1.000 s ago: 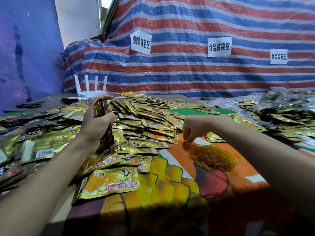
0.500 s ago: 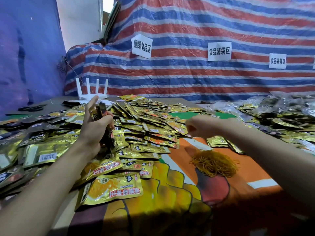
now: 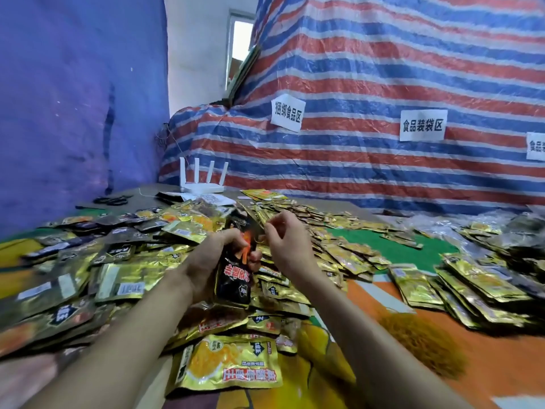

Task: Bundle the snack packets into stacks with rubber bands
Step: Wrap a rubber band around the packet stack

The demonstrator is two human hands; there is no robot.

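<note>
Head view: left hand point(image 3: 206, 261) grips a dark stack point(image 3: 234, 278) of packets upright at mid-table, among loose packets point(image 3: 124, 278). Right hand point(image 3: 284, 246) pinches a thin band point(image 3: 260, 239) just right of the stack's top. Banding is under way, I judge; next, stretch the loop over the stack. Band pile point(image 3: 421, 340) lies near right.

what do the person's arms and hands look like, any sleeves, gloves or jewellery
The left hand and right hand are both bare: no gloves, and no rings that show. The left forearm and right forearm are bare too, right down to the frame edge, with no sleeve, watch or bracelet in view.
</note>
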